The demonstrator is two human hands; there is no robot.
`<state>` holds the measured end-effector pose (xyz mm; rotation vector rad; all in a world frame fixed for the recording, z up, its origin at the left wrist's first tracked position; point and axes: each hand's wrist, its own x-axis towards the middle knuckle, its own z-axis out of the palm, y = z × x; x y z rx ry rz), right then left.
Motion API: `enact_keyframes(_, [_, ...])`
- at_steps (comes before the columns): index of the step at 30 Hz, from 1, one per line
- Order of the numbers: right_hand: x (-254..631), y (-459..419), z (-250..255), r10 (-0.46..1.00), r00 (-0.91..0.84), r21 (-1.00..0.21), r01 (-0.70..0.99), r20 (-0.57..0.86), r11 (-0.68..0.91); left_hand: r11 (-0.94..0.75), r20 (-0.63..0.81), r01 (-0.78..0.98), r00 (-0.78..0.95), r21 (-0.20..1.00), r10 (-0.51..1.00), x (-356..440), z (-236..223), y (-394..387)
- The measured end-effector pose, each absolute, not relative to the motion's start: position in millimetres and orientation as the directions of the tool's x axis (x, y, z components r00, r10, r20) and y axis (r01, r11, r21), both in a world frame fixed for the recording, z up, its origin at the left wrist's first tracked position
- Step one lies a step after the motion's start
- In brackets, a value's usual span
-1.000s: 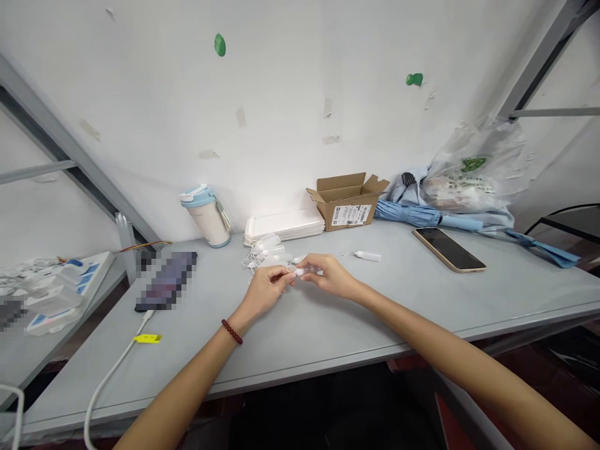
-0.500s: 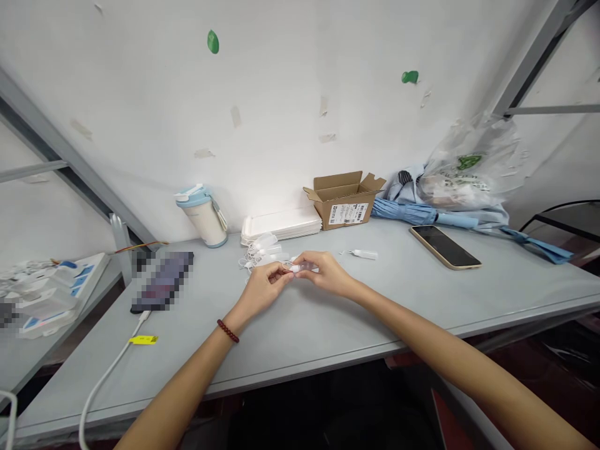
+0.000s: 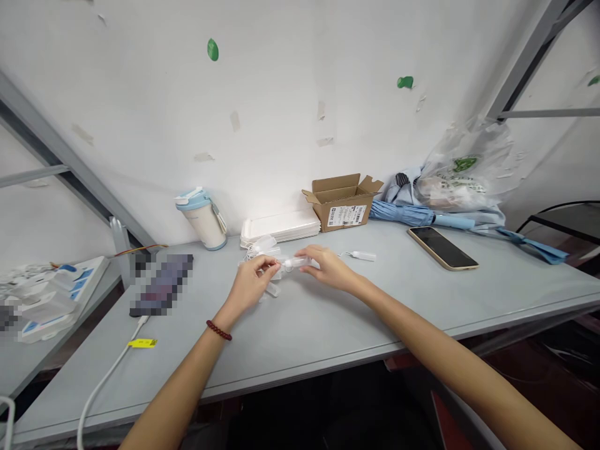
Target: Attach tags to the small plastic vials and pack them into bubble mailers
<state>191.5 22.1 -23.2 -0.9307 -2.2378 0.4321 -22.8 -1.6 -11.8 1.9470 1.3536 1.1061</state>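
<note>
Between my hands is a small clear plastic tube (image 3: 296,262) with a white cap end and a thin white cord. My right hand (image 3: 330,269) pinches its body from the right with thumb and fingers. My left hand (image 3: 255,278), with a dark red bead bracelet at the wrist, is closed in a pinch at the cap end, where the cord is; the fingers partly hide what they hold. Behind and under the left hand lies a pile of similar tubes (image 3: 263,244) with cords. One loose tube (image 3: 364,255) rests on the table to the right.
At the back of the grey table (image 3: 319,337) stand a cup (image 3: 204,222), a stack of white trays (image 3: 281,226) and an open cardboard box (image 3: 344,209). A phone (image 3: 443,248), blue umbrella (image 3: 403,212) and plastic bag (image 3: 462,175) are right. A blurred device (image 3: 164,284) charges left.
My left hand has moved left, away from the cap, and my right hand has shifted slightly, so more of the tube shows between them. Tubes near the left fingers are now more visible.
</note>
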Motion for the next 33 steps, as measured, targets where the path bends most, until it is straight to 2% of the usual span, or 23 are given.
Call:
enact_keyframes(2, [200, 27, -19, 0.740, -0.505, -0.438, 0.598, 0.444, 0.671, -0.344, 0.372, 0.503, 0.047, 0.793, 0.927, -29, -7, 1])
enact_keyframes(4, [211, 30, -13, 0.799, -0.471, -0.325, 0.740, 0.375, 0.589, -0.326, 0.413, 0.503, -0.068, 0.800, 0.908, -36, -2, 5])
enact_keyframes(8, [232, 33, -2, 0.969, -0.241, -0.147, 0.958, 0.053, 0.246, -0.287, 0.452, 0.554, -0.186, 0.781, 0.873, -52, -2, 12])
enact_keyframes(10, [241, 34, 2, 0.989, -0.129, -0.105, 0.987, -0.078, 0.120, -0.275, 0.476, 0.609, -0.195, 0.744, 0.857, -58, -6, 16])
enact_keyframes(12, [250, 35, 4, 0.987, -0.069, -0.095, 0.994, -0.145, 0.055, -0.276, 0.510, 0.667, -0.181, 0.692, 0.841, -62, -10, 19])
enact_keyframes(15, [262, 38, 7, 0.980, -0.007, -0.101, 0.995, -0.197, -0.014, -0.273, 0.547, 0.718, -0.176, 0.640, 0.819, -65, -13, 22])
enact_keyframes(19, [272, 45, 5, 0.972, 0.091, -0.053, 0.993, -0.218, -0.105, -0.264, 0.556, 0.726, -0.193, 0.635, 0.808, -65, -13, 22])
enact_keyframes(22, [274, 49, 2, 0.969, 0.110, -0.036, 0.992, -0.223, -0.120, -0.270, 0.562, 0.738, -0.176, 0.619, 0.808, -63, -13, 20])
enact_keyframes(26, [274, 50, -4, 0.974, 0.054, -0.076, 0.994, -0.220, -0.073, -0.281, 0.571, 0.759, -0.142, 0.587, 0.809, -59, -14, 18])
enact_keyframes(31, [267, 45, -4, 0.990, -0.091, -0.156, 0.985, -0.110, 0.073, -0.333, 0.599, 0.774, -0.074, 0.539, 0.797, -50, -14, 13])
enact_keyframes(33, [259, 44, -4, 0.979, -0.202, -0.246, 0.950, -0.012, 0.193, -0.382, 0.623, 0.772, -0.023, 0.508, 0.782, -45, -14, 10])
